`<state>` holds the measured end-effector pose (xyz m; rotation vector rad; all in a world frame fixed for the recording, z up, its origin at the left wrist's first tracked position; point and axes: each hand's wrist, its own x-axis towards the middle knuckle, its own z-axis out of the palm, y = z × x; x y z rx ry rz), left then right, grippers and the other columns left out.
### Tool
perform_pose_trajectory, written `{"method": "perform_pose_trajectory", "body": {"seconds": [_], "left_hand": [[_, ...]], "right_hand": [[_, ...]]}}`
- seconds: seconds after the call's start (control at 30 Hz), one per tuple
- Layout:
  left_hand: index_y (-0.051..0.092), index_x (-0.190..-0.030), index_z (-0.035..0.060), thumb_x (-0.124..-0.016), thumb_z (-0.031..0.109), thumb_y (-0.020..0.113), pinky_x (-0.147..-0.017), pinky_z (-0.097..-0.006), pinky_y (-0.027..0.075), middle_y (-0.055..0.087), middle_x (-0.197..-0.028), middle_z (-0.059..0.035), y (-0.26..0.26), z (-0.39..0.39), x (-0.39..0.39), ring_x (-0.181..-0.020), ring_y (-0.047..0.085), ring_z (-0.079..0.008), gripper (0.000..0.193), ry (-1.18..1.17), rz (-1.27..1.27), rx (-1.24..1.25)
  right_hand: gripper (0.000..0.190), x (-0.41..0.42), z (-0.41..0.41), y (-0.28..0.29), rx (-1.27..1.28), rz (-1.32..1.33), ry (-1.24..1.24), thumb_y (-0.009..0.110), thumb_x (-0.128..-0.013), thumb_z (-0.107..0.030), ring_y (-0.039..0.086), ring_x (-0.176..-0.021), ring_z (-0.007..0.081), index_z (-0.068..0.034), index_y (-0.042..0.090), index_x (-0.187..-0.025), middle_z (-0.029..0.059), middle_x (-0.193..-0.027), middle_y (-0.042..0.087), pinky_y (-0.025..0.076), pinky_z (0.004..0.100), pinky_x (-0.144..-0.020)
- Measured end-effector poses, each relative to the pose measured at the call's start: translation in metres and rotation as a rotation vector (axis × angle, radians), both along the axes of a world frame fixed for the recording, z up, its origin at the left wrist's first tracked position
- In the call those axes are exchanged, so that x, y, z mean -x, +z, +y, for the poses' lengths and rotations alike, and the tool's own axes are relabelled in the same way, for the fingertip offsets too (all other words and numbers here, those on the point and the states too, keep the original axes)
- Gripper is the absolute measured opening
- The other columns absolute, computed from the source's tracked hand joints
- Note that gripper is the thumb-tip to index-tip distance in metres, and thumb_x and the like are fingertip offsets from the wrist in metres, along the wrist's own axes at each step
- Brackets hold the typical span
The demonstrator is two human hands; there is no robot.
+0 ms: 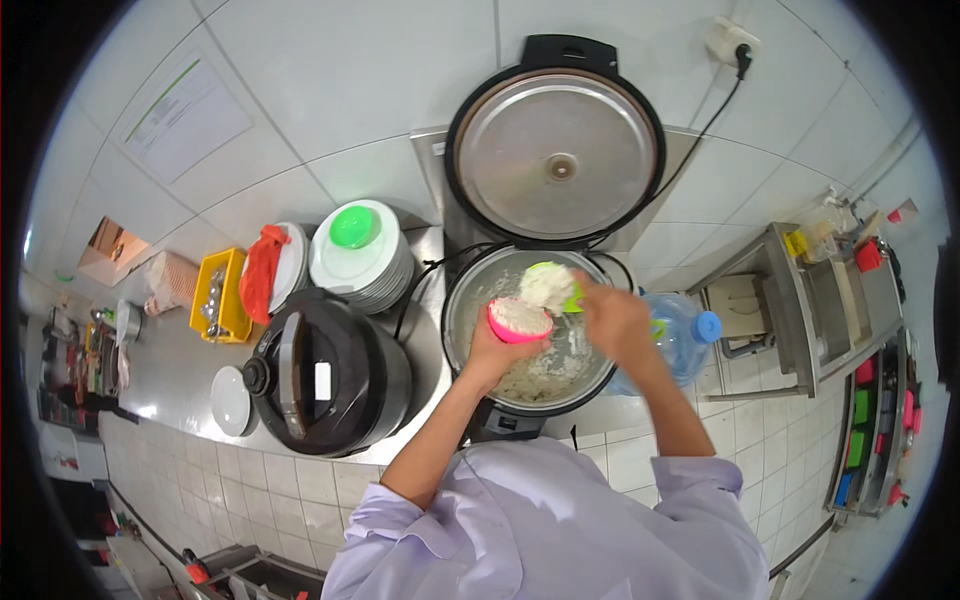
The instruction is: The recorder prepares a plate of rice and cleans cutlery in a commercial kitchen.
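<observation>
My left hand [495, 352] holds a pink bowl [517, 334] heaped with white cooked rice [517, 313]. In my right hand [611, 319] is a light green rice paddle [574, 298], loaded with a big clump of rice [546, 285]. Both hands are over a large open rice cooker [450, 322]. Down in its pot, rice [536, 382] lies on the bottom and grains cling to the wall. The paddle's load is just above and beside the bowl; whether they touch I cannot tell. The cooker's lid [555, 150] stands raised against the tiled wall.
To the left, a steel counter [180, 375] bears a black pressure cooker [337, 375], a stack of white plates [367, 277] topped by a green bowl [354, 226], and a yellow cutlery basket [217, 296]. A large water bottle [675, 337] and a steel sink [817, 300] are at right.
</observation>
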<state>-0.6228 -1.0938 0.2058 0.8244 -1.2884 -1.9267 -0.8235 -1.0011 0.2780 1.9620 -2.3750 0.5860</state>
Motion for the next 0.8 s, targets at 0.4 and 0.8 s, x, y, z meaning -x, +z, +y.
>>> {"method": "perform_pose_trajectory", "body": {"seconds": [0.4, 0.8], "left_hand": [[0.054, -0.130, 0.0017, -0.056, -0.004, 0.092, -0.096, -0.0349, 0.056, 0.067, -0.120, -0.0088, -0.031, -0.011, 0.030, -0.109, 0.066, -0.0188, 0.083, -0.066, -0.066, 0.032], [0.048, -0.139, 0.0023, -0.053, 0.001, 0.094, -0.102, -0.0350, 0.051, 0.064, -0.125, -0.0075, -0.013, -0.022, 0.001, -0.115, 0.063, -0.0188, 0.097, -0.100, -0.128, 0.214]], "right_hand": [[0.062, -0.006, 0.024, 0.014, 0.014, -0.041, -0.310, 0.068, -0.081, -0.008, 0.067, -0.077, 0.0344, -0.013, 0.058, -0.142, 0.0143, -0.092, 0.070, 0.056, 0.0403, -0.069], [0.048, -0.021, -0.002, -0.027, -0.029, -0.436, 0.287, 0.061, -0.088, -0.010, 0.068, -0.081, 0.0374, -0.020, 0.065, -0.135, 0.0158, -0.085, 0.070, 0.054, 0.0465, -0.071]]}}
